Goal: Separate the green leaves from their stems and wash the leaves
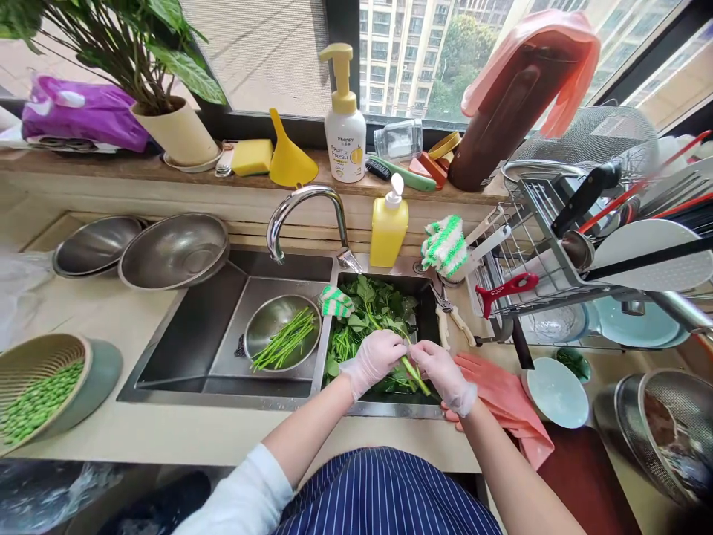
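Observation:
Over the right sink basin, my left hand [377, 360] and my right hand [444, 374], both in clear plastic gloves, pinch a green leafy stem [415, 374] between them. Its lower end slants down to the right. Beneath it, the basin is heaped with leafy greens [350, 338]. In the left basin sits a steel bowl [252, 334] with a bundle of peeled-looking green stems [287, 338]. A green-striped cloth [336, 302] hangs on the divider between the basins. My fingertips partly hide where the stem is gripped.
The faucet [306, 195] arches over the sink. To the right lie pruning shears [454, 316], pink rubber gloves [509, 394] and a pale bowl [557, 392]. A loaded dish rack [529, 282] stands behind them. At far left is a basket of green peas [103, 371].

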A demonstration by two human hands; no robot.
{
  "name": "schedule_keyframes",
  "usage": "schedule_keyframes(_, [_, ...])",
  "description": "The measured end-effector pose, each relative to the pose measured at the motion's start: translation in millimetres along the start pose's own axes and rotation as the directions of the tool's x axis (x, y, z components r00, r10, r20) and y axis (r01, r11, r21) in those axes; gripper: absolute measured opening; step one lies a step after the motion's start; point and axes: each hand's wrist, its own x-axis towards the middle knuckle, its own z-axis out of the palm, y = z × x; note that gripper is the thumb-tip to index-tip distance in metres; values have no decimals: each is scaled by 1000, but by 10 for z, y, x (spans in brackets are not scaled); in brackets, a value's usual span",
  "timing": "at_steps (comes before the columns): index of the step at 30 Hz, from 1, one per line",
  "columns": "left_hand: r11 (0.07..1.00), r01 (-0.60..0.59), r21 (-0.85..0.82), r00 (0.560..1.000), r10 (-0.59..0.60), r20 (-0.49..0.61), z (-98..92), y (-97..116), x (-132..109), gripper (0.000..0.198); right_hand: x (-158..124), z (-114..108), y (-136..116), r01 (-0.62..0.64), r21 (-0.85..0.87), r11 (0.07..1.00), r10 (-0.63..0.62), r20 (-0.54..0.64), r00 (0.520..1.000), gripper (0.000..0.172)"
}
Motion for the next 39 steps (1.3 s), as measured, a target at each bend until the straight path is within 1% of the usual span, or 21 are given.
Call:
schedule_keyframes(2, [998, 49, -46, 998, -51, -28, -73, 3, -64, 18, -8, 24, -16, 197, -58, 979, -199, -44, 979, 29])
schedule_keyframes(3, [995, 77, -66, 996, -79, -41, -118, 9, -96, 18, -2, 32, -24, 323, -107, 940, -328, -32, 944, 30])
schedule_keyframes(5, [988, 133, -83, 988, -138, -65, -213, 34, -156, 19, 24, 45, -51, 547, -176, 818, -543, 76, 837, 33])
schedule_keyframes(6, [985, 156, -80, 984, -161, -70, -261, 53, -183, 20, 41, 53, -72, 622, -198, 757, -608, 134, 783, 31])
schedule_keyframes(8, [982, 178, -64, 981, -182, -66, -361, 108, -229, 23, 74, 69, -135, 699, -247, 671, -675, 187, 714, 25])
schedule_keyframes(11, [981, 178, -72, 979, -184, -84, -526, 214, -276, 24, 96, 77, -277, 744, -326, 584, -736, 175, 654, 19])
schedule_keyframes(14, [967, 200, -157, 957, -227, -180, -684, 298, -302, 21, 87, 86, -410, 792, -301, 531, -788, 169, 592, 20])
schedule_keyframes(16, [941, 238, -242, 918, -299, -260, -734, 317, -322, 16, 88, 134, -453, 802, -234, 549, -794, 153, 589, 21])
schedule_keyframes(17, [924, 259, -281, 895, -339, -289, -735, 315, -336, 12, 99, 177, -459, 792, -197, 578, -785, 130, 605, 20])
schedule_keyframes(18, [907, 283, -312, 876, -377, -302, -719, 308, -353, 9, 119, 230, -458, 769, -151, 622, -766, 87, 637, 20])
schedule_keyframes(20, [869, 344, -356, 838, -455, -301, -660, 290, -391, 9, 182, 346, -448, 679, -3, 734, -678, -64, 732, 19])
schedule_keyframes(22, [825, 406, -393, 784, -535, -313, -608, 276, -415, 14, 259, 440, -433, 553, 213, 805, -511, -225, 830, 19])
schedule_keyframes(24, [780, 427, -457, 721, -599, -349, -601, 276, -407, 18, 322, 490, -403, 469, 358, 807, -390, -274, 879, 20])
schedule_keyframes(25, [755, 423, -501, 693, -626, -358, -615, 281, -389, 20, 341, 500, -379, 457, 362, 813, -387, -252, 887, 21])
schedule_keyframes(26, [725, 417, -548, 670, -653, -354, -635, 289, -364, 22, 349, 505, -346, 464, 317, 827, -419, -202, 885, 21])
schedule_keyframes(28, [643, 403, -651, 629, -711, -313, -676, 308, -303, 27, 342, 511, -263, 529, 123, 840, -526, -56, 849, 18])
schedule_keyframes(30, [559, 380, -737, 591, -760, -272, -692, 320, -252, 30, 319, 523, -175, 607, -102, 788, -602, 82, 794, 14])
schedule_keyframes(32, [520, 339, -784, 560, -781, -275, -676, 317, -232, 31, 297, 542, -100, 659, -262, 705, -644, 153, 750, 15])
schedule_keyframes(36, [527, 287, -800, 539, -779, -320, -591, 282, -311, 27, 280, 592, 3, 704, -404, 584, -711, 164, 683, 27])
schedule_keyframes(37, [539, 281, -794, 544, -771, -331, -568, 276, -351, 25, 283, 603, 26, 706, -410, 577, -724, 142, 675, 28])
schedule_keyframes(39, [584, 265, -767, 565, -739, -367, -532, 274, -440, 21, 308, 608, 72, 678, -377, 631, -723, 31, 691, 29])
